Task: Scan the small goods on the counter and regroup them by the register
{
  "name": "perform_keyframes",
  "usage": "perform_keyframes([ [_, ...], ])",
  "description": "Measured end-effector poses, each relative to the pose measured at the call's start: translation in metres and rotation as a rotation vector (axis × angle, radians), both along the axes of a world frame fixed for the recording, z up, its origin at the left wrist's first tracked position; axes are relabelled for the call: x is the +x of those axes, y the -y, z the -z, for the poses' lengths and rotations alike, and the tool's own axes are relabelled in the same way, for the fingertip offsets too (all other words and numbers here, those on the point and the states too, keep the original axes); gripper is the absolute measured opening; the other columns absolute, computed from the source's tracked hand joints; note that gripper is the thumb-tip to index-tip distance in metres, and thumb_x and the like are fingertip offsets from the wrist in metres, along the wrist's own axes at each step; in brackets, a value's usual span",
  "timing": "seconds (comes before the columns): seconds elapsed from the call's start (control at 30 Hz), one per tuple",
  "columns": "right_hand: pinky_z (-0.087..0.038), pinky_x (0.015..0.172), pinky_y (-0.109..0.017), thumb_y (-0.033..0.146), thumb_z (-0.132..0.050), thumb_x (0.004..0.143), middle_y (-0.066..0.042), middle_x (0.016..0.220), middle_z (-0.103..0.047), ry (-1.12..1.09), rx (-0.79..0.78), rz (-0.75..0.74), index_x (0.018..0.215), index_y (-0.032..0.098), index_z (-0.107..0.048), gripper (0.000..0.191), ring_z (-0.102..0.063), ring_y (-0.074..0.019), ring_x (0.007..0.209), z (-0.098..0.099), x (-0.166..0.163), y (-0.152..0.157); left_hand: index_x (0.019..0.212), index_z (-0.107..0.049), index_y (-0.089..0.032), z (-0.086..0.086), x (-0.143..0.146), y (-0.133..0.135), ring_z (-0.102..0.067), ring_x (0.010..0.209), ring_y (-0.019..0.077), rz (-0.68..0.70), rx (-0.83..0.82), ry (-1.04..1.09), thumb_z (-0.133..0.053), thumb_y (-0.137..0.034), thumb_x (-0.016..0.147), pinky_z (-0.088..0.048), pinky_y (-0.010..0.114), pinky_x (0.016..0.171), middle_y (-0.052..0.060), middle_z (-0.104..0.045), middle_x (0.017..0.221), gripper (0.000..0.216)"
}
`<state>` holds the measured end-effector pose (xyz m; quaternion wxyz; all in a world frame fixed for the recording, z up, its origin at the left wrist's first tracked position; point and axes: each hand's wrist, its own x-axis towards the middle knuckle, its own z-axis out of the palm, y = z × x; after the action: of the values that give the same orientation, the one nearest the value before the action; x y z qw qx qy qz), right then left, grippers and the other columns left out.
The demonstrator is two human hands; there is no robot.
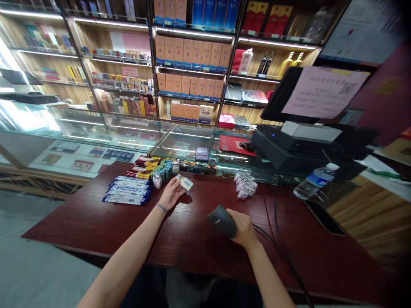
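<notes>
My left hand (171, 193) pinches a small pale packet (186, 184) with a barcode label facing up, just above the dark red table. In my right hand (242, 226) is a black barcode scanner (221, 221), its head pointed to the left and its cable trailing right. Blue-and-white wrapped bars (128, 191) lie in a stack left of my left hand. Behind them are red-and-yellow packs (144, 167). Small cylindrical packs (167, 169) stand close to my left fingertips. A cluster of similar shiny packs (245, 184) sits beyond the scanner.
A water bottle (316, 182) lies tilted at the right, above a dark phone (325, 217). Behind the table runs a glass display counter (189, 137) with a mouse (246, 146) on a red pad. A monitor (282, 92) with a pink paper stands at right.
</notes>
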<state>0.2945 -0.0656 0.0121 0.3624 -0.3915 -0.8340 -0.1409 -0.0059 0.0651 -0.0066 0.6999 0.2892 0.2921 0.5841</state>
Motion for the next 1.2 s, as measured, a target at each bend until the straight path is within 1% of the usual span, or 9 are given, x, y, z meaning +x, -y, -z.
perform_keyframes([
  [0.1, -0.054, 0.061, -0.033, 0.024, -0.051, 0.079, -0.008, 0.085, -0.07, -0.014, -0.005, 0.001, 0.116, 0.015, -0.054, 0.038, -0.069, -0.0216, 0.072, 0.003, 0.001, -0.001, 0.107, -0.06, -0.022, -0.002, 0.0, 0.002, -0.065, 0.097, 0.0161, 0.003, 0.008, 0.013, -0.074, -0.029, 0.08, -0.056, 0.033, 0.084, 0.004, -0.066, 0.11, 0.031],
  [0.27, -0.058, 0.067, -0.035, 0.027, -0.055, 0.08, -0.01, 0.091, -0.072, -0.059, 0.043, 0.042, 0.118, 0.015, -0.053, 0.039, -0.071, -0.0233, 0.078, 0.002, 0.01, -0.002, 0.126, -0.052, -0.031, -0.013, 0.005, 0.007, -0.064, 0.095, 0.0154, -0.027, 0.088, -0.074, -0.076, -0.031, 0.078, -0.056, 0.038, 0.087, 0.001, -0.063, 0.11, 0.054],
  [0.43, -0.06, 0.07, -0.035, 0.029, -0.056, 0.08, -0.01, 0.094, -0.072, -0.106, 0.069, 0.156, 0.117, 0.015, -0.055, 0.04, -0.072, -0.0244, 0.082, -0.003, 0.043, 0.007, 0.122, -0.053, -0.029, -0.027, 0.027, 0.007, -0.064, 0.096, 0.0177, -0.033, 0.195, -0.273, -0.075, -0.038, 0.076, -0.056, 0.039, 0.086, 0.001, -0.061, 0.107, 0.052],
  [0.57, -0.06, 0.069, -0.035, 0.031, -0.059, 0.079, -0.01, 0.094, -0.073, -0.142, 0.089, 0.282, 0.119, 0.016, -0.056, 0.043, -0.072, -0.0245, 0.079, -0.005, 0.079, 0.022, 0.12, -0.05, -0.024, -0.034, 0.074, 0.014, -0.065, 0.086, 0.0181, -0.039, 0.288, -0.424, -0.079, -0.039, 0.07, -0.055, 0.035, 0.079, 0.003, -0.064, 0.101, 0.059],
  [0.63, -0.06, 0.068, -0.036, 0.032, -0.06, 0.079, -0.01, 0.094, -0.073, -0.156, 0.098, 0.342, 0.12, 0.016, -0.056, 0.044, -0.072, -0.0246, 0.077, -0.006, 0.095, 0.03, 0.111, -0.052, -0.022, -0.032, 0.107, 0.022, -0.065, 0.083, 0.0176, -0.054, 0.312, -0.474, -0.083, -0.036, 0.066, -0.053, 0.034, 0.08, 0.004, -0.065, 0.096, 0.056],
  [0.73, -0.06, 0.067, -0.036, 0.032, -0.06, 0.078, -0.01, 0.092, -0.073, -0.164, 0.117, 0.406, 0.119, 0.016, -0.057, 0.044, -0.072, -0.0251, 0.077, -0.008, 0.115, 0.043, 0.096, -0.055, -0.02, -0.024, 0.162, 0.04, -0.064, 0.079, 0.0181, -0.009, 0.313, -0.555, -0.084, -0.031, 0.064, -0.051, 0.032, 0.077, 0.004, -0.066, 0.088, 0.044],
  [0.9, -0.059, 0.066, -0.034, 0.033, -0.061, 0.08, -0.01, 0.091, -0.073, -0.129, 0.139, 0.453, 0.118, 0.015, -0.058, 0.042, -0.071, -0.0241, 0.075, -0.012, 0.14, 0.061, 0.094, -0.055, -0.02, -0.007, 0.239, 0.065, -0.06, 0.072, 0.0166, -0.062, 0.364, -0.696, -0.08, -0.031, 0.068, -0.047, 0.029, 0.069, 0.002, -0.063, 0.082, 0.038],
  [1.03, -0.059, 0.066, -0.032, 0.031, -0.06, 0.081, -0.011, 0.094, -0.073, -0.122, 0.155, 0.462, 0.122, 0.014, -0.056, 0.044, -0.072, -0.0235, 0.076, -0.012, 0.153, 0.065, 0.095, -0.057, -0.02, 0.002, 0.277, 0.069, -0.058, 0.077, 0.0172, -0.147, 0.388, -0.797, -0.079, -0.034, 0.069, -0.045, 0.032, 0.077, 0.003, -0.06, 0.086, 0.037],
  [1.2, -0.059, 0.064, -0.033, 0.033, -0.061, 0.08, -0.01, 0.09, -0.073, -0.132, 0.141, 0.479, 0.12, 0.015, -0.056, 0.044, -0.072, -0.024, 0.073, -0.008, 0.164, 0.063, 0.093, -0.057, -0.02, 0.005, 0.302, 0.065, -0.057, 0.094, 0.0231, -0.248, 0.362, -0.846, -0.081, -0.035, 0.067, -0.042, 0.038, 0.091, 0.005, -0.058, 0.093, 0.039],
])
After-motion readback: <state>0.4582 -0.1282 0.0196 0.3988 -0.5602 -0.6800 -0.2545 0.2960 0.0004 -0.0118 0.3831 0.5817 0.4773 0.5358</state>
